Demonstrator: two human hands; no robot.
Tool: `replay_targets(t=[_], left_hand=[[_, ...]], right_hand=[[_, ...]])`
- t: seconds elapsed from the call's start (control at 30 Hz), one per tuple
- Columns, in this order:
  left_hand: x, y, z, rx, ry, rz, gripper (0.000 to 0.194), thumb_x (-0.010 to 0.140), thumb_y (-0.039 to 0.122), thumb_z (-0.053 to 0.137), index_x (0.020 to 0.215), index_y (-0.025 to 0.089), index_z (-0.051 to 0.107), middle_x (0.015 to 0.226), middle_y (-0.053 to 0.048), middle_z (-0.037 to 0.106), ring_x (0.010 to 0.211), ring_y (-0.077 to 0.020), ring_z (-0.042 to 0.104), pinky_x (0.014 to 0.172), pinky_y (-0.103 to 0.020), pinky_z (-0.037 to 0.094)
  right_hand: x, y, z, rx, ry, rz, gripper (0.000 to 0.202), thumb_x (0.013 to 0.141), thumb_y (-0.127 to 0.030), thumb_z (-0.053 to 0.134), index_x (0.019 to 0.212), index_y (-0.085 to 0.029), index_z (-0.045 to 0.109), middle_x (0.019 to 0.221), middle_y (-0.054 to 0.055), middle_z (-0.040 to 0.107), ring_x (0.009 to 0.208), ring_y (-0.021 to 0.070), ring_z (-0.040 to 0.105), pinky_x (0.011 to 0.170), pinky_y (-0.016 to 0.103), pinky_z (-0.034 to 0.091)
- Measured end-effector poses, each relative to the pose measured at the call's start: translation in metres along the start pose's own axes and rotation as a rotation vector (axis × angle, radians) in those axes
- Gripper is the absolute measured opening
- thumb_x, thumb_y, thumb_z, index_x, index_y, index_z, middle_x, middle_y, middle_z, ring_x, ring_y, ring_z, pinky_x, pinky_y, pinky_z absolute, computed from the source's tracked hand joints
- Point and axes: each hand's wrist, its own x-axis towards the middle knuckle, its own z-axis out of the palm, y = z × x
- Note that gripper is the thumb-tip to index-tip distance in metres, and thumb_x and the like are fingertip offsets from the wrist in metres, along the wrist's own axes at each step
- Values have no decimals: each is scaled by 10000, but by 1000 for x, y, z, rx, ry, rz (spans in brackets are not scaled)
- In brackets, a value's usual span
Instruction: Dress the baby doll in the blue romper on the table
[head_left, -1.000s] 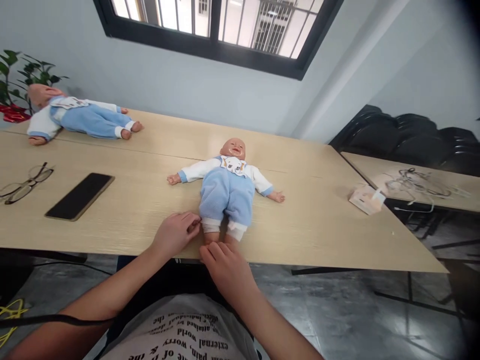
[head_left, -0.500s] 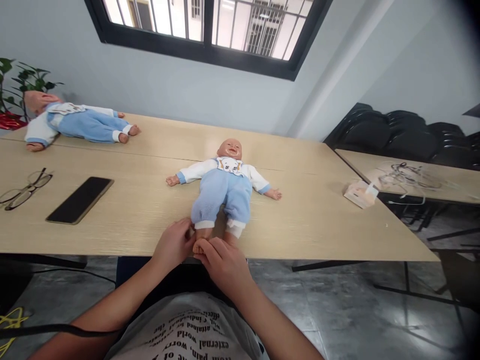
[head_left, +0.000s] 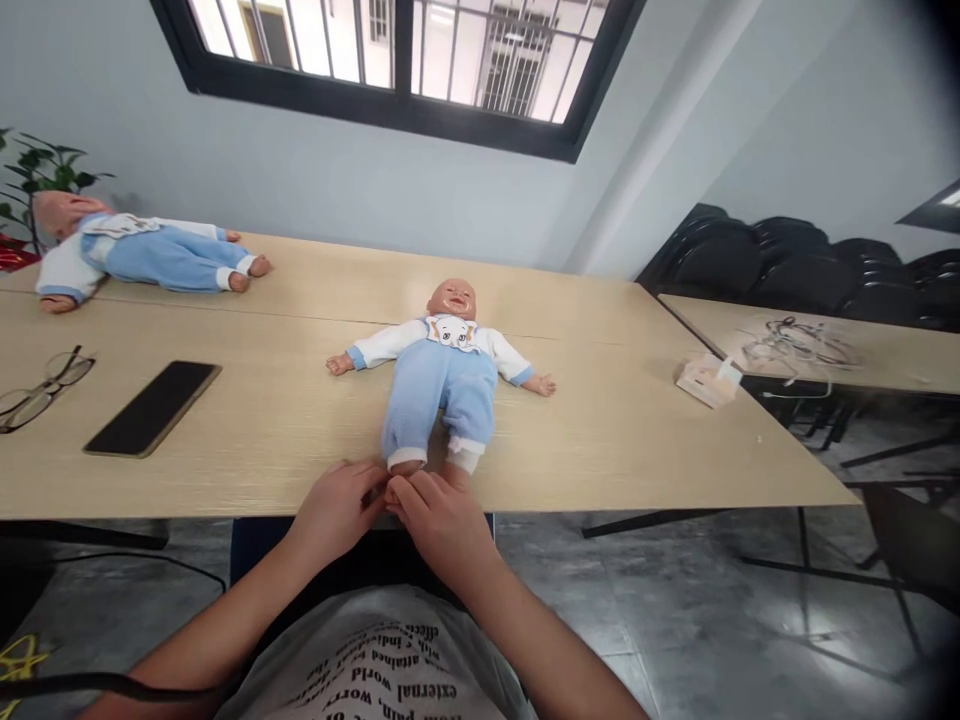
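Observation:
A baby doll [head_left: 442, 385] in blue trousers and a white top lies on its back on the table [head_left: 622, 420], its feet toward me and its arms spread. My right hand [head_left: 442, 520] is closed around the doll's foot on the left side of the view, covering most of it. My left hand [head_left: 341, 510] meets the same foot from the left, fingers curled in against it. The foot itself is largely hidden between both hands. The doll's other leg lies beside my right hand, its white cuff [head_left: 465, 453] showing.
A second doll [head_left: 157, 255] lies at the back left near a potted plant [head_left: 45, 170]. Glasses [head_left: 45, 390] and a phone [head_left: 154, 408] lie at left. A small box [head_left: 707, 380] stands at right; cables [head_left: 802, 345] and stacked black chairs [head_left: 750, 255] are beyond.
My hands have closed further over the doll's foot, so its toes no longer show. The doll's leg on that side looks straighter. The whole view has shifted slightly.

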Motion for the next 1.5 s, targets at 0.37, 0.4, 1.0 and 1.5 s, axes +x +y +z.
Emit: replay_targets(t=[0.37,0.4,1.0,1.5], left_hand=[[21,39,-10,115,50,491,406,953,395,675,1337,287,598,1194,-52,719,1146,-266,619,1005,-433,472],[25,43,-6,123,17,524,431,948,397,685,1352,279,588,1202,-56,715,1158,-270,610,1015,-441,469],[30,47,30,-156,256,477,167,958,249,687,1116,222,640,1060,-43,757,1015,-183,702,933,-360,551],[23,34,36,-245,278,495,180,917,203,736,1081,225,667,1071,-34,777,1035,-174,712,982,-371,565]], right_hand=[[-28,85,-29,-82,141,256,142,1015,-294,583,1059,-185,663,944,75,686,906,228,618,794,346,467],[-27,87,-23,-118,131,249,138,1022,-286,568,1021,-186,663,915,68,677,876,221,609,771,340,452],[-43,58,-27,80,26,357,106,1031,-251,520,959,-199,577,920,53,637,852,207,582,727,316,410],[-43,74,-10,-315,42,346,191,1038,-244,520,872,-197,603,801,38,627,752,200,539,698,340,295]])
